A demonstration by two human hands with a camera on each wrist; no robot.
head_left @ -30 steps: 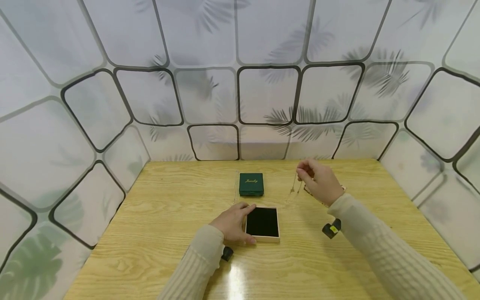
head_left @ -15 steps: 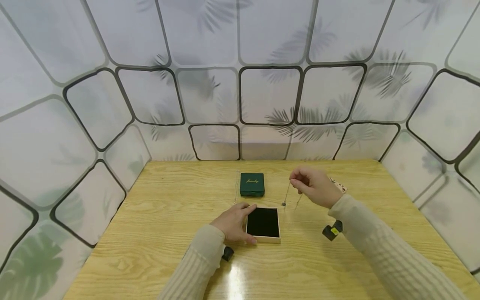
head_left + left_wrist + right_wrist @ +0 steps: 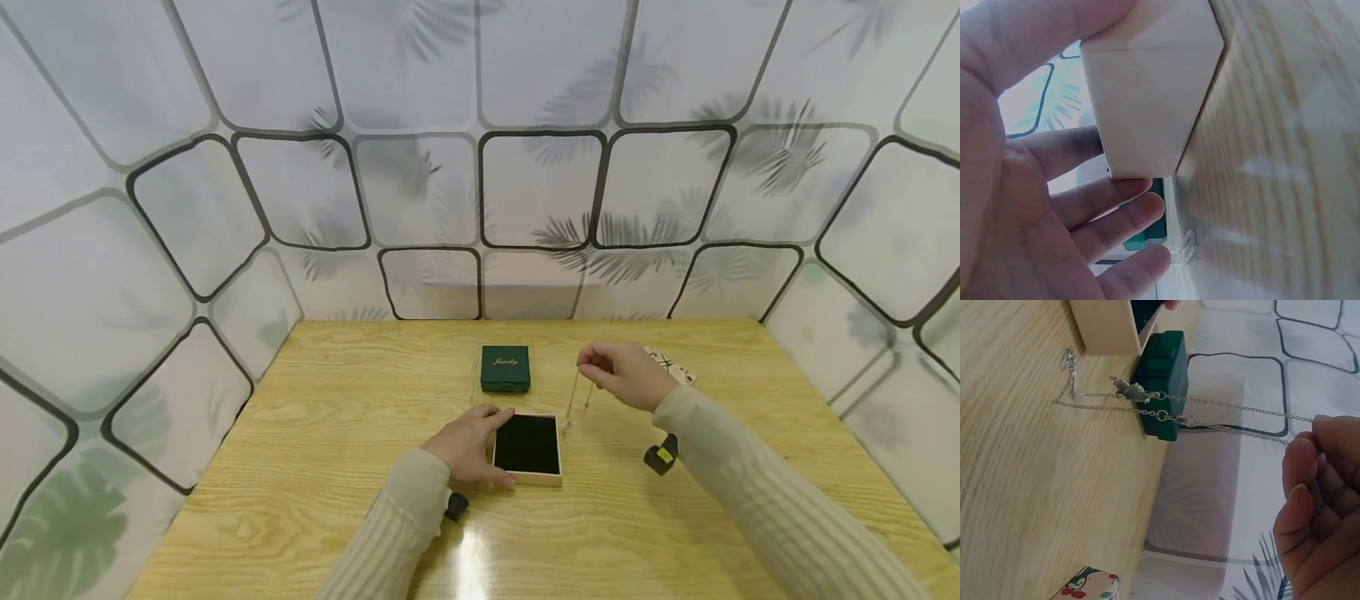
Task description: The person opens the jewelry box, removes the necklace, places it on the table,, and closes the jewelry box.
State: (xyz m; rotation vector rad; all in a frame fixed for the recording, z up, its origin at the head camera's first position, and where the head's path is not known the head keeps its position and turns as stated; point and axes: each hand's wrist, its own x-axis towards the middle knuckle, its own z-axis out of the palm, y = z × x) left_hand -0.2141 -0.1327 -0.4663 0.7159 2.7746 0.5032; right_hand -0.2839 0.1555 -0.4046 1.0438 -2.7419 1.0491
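My right hand (image 3: 626, 373) pinches a thin silver chain necklace (image 3: 1235, 406) between thumb and fingertips. Two strands hang from the pinch, with a small pendant (image 3: 1132, 392) on one; the lower end gathers on the table in the right wrist view. Around the left side of a shallow pale box (image 3: 536, 479) lies my left hand (image 3: 468, 446), thumb at the near side and fingers toward the far side. The box has no cover on it and shows a black lining (image 3: 527, 444). In the left wrist view its pale side wall (image 3: 1154, 106) stands between thumb and fingers.
A closed green box (image 3: 505, 368) with gold lettering stands behind the pale box. Another fine silver chain (image 3: 474, 375) lies along its left side. Beyond my right hand is a floral-patterned flat piece (image 3: 675, 367), partly hidden. A patterned curtain (image 3: 536, 192) surrounds the wooden table (image 3: 300, 450).
My right hand has moved left and slightly nearer, bringing the hanging necklace toward the pale box. More of the floral piece shows behind it. The left hand and box stay put.
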